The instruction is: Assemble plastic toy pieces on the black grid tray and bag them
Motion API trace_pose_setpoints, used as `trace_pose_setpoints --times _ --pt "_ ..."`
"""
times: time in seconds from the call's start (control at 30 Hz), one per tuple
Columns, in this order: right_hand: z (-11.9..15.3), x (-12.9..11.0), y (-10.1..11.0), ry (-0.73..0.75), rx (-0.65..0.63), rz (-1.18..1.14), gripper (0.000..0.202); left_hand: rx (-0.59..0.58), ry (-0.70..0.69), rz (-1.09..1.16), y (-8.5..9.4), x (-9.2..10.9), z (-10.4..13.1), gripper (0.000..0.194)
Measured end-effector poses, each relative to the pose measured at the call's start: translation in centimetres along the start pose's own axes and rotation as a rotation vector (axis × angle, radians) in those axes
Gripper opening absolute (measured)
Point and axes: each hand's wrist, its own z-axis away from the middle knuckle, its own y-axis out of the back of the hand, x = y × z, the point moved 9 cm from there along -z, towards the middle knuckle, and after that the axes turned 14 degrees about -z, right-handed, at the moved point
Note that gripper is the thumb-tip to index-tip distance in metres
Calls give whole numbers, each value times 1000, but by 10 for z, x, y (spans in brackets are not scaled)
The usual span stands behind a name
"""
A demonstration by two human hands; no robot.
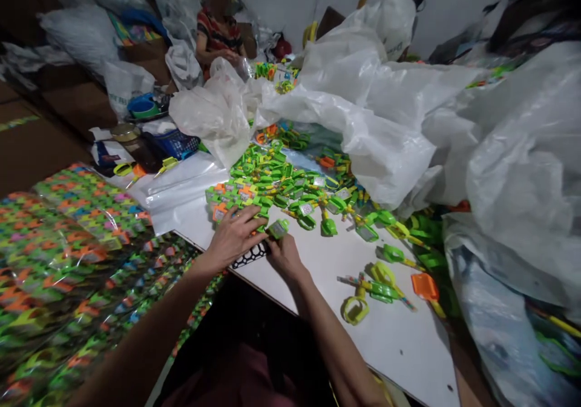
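Left hand (233, 232) lies flat, fingers spread, on the near edge of the toy pile (272, 183), pressing green and orange pieces; grip wide, holding nothing closed. Right hand (284, 252) just beside it, fingertips pinched on one small green toy (278, 228), lifted slightly off the white worktop (390, 334). A black-and-white patterned strip (249, 255) lies under and between both hands at the worktop edge. Loose green and yellow toys (376, 286) and an orange piece (424, 286) are scattered to the right. Packed bags (68, 243) stacked at left. Big white plastic bags (372, 110) behind the pile. Another person (218, 31) sits far back.
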Motion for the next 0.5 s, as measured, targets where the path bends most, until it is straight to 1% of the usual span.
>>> trace_pose_setpoints --times 0.1,0.2,0.27,0.3,0.37,0.43,0.5 --pt "-8 0 -5 65 -60 144 22 -28 -18 -7 2 3 -1 31" --pt "-15 3 -15 87 -183 248 25 -41 -20 -48 14 5 -14 42" --pt "-18 6 -21 75 -261 288 25 -91 -104 -41 17 12 -27 48" --pt "-19 7 -23 71 -285 299 25 -131 -178 -14 16 18 -31 46" --pt "-16 5 -23 72 -299 314 26 -211 -311 59 9 28 -35 34" --pt "-10 0 -23 107 -264 313 28 -236 -354 111 -2 29 -33 27" --pt "-5 -4 -26 151 -209 308 29 -196 -337 127 -14 23 -30 30"
